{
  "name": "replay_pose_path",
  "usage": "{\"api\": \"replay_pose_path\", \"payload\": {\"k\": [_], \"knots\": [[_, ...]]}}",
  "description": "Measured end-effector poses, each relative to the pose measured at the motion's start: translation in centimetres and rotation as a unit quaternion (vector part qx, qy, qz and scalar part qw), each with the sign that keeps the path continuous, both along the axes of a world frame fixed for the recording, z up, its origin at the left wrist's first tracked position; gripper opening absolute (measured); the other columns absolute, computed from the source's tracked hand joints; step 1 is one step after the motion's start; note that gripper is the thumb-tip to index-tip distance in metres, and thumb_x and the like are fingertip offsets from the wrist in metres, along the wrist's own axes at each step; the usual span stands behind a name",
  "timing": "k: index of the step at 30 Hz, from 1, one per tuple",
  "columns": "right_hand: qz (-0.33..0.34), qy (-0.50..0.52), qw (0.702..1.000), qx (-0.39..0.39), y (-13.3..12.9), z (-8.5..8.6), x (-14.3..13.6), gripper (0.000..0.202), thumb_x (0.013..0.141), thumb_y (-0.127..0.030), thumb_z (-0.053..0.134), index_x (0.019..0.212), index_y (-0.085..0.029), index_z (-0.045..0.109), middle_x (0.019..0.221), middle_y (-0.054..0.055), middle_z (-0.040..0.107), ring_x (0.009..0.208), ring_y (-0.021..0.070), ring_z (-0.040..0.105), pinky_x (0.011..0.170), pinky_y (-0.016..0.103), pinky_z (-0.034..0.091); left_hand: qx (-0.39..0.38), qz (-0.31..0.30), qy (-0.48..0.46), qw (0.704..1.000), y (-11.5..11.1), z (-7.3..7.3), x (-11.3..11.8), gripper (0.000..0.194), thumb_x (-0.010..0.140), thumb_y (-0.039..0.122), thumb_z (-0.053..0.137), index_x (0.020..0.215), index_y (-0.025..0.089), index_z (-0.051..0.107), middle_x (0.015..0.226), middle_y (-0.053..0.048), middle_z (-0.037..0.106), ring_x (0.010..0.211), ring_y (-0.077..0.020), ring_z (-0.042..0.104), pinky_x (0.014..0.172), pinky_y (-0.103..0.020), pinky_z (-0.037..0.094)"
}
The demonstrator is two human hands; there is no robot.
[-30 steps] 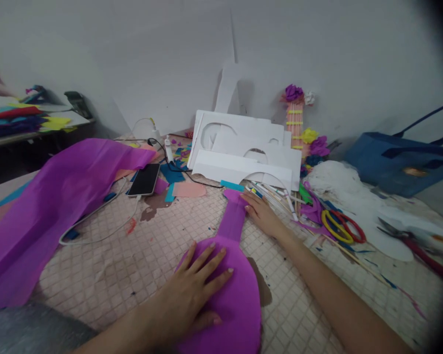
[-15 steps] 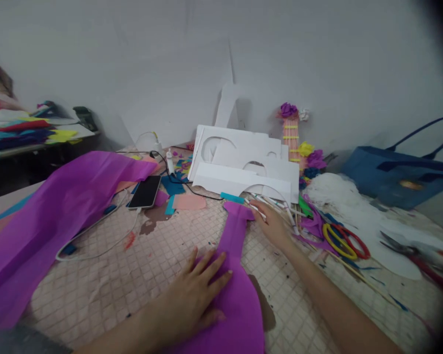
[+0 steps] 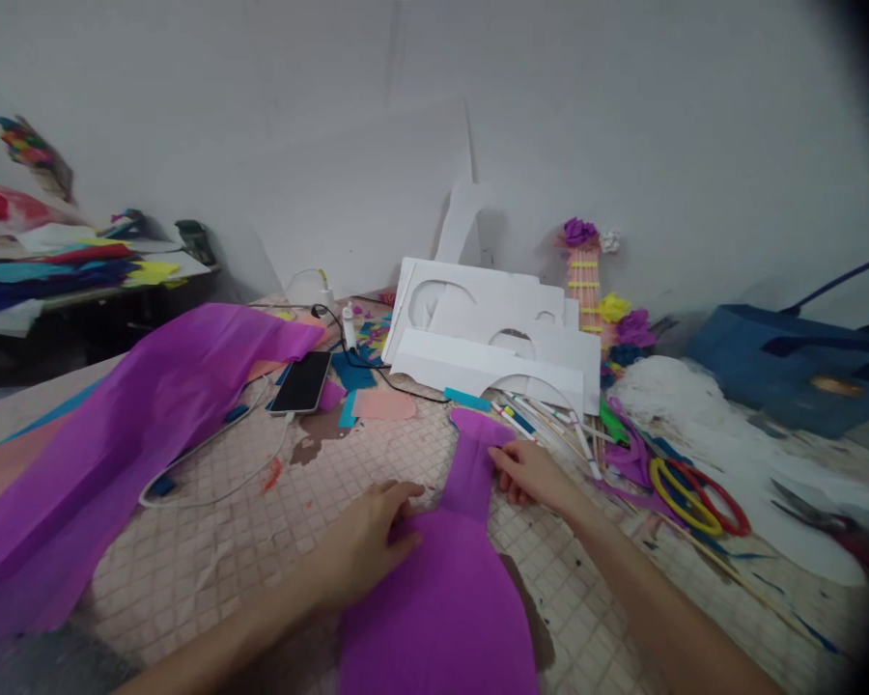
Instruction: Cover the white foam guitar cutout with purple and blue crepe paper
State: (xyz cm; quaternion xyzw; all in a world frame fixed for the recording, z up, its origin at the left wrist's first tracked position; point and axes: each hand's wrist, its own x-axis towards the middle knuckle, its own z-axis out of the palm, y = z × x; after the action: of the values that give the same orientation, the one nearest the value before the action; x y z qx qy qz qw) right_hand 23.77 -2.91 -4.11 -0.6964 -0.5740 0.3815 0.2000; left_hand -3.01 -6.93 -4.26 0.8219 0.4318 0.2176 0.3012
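Note:
A purple guitar-shaped cutout lies on the table in front of me, its narrow neck pointing away. My left hand is at the left shoulder of its round body, fingers bent and thumb apart, over the edge. Beside the neck, near the flared head, is my right hand, its fingers curled in and the index fingertip at the paper's right edge. A small dark bit shows by that fingertip; what the fingers hold, if anything, is hidden. White marker pens lie just beyond this hand.
Cut white boards lean at the back. On the left are purple sheeting and a phone on a white cable. To the right lie yellow-and-red-handled scissors, pliers, sticks and a blue bag.
My left hand has gone from lying flat on the cutout to its left edge, fingers bent. My right hand has drawn back from the white pens to beside the neck. The view has shifted slightly.

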Motion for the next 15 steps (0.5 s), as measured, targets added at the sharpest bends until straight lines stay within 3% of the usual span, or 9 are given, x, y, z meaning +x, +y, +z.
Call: {"api": "replay_pose_path", "payload": {"k": [6,11,15], "knots": [[-0.016,0.099,0.994,-0.044,-0.8,0.8,-0.5,0.033,0.096,-0.043,0.047,0.086,-0.014,0.058,0.063,-0.004,0.06,0.046,0.0073,0.056,0.04,0.019,0.042,-0.046,-0.008,-0.016,0.999,0.1,0.0,0.6,0.055,0.065,0.008,0.053,0.119,0.018,0.054,0.074,0.002,0.059,0.068,-0.0136,0.055,0.063,-0.024,0.043],[-0.026,0.136,0.99,-0.032,-1.2,1.2,-1.2,0.027,0.095,-0.042,0.047,0.089,-0.016,0.054,0.064,-0.004,0.06,0.05,0.0095,0.06,0.042,0.02,0.044,-0.083,-0.014,-0.052,0.995,-0.5,0.3,1.2,0.055,0.065,0.007,0.055,0.119,0.019,0.054,0.095,-0.002,0.063,0.064,-0.0099,0.053,0.061,-0.022,0.045],[-0.003,0.145,0.989,-0.015,-0.9,1.3,-1.4,0.025,0.091,-0.044,0.048,0.089,-0.019,0.049,0.067,-0.003,0.061,0.053,0.0105,0.063,0.046,0.02,0.046,-0.123,-0.039,-0.078,0.989,-1.3,1.0,2.1,0.047,0.072,0.012,0.055,0.118,0.018,0.056,0.092,-0.002,0.065,0.073,-0.0125,0.059,0.067,-0.024,0.048]]}}
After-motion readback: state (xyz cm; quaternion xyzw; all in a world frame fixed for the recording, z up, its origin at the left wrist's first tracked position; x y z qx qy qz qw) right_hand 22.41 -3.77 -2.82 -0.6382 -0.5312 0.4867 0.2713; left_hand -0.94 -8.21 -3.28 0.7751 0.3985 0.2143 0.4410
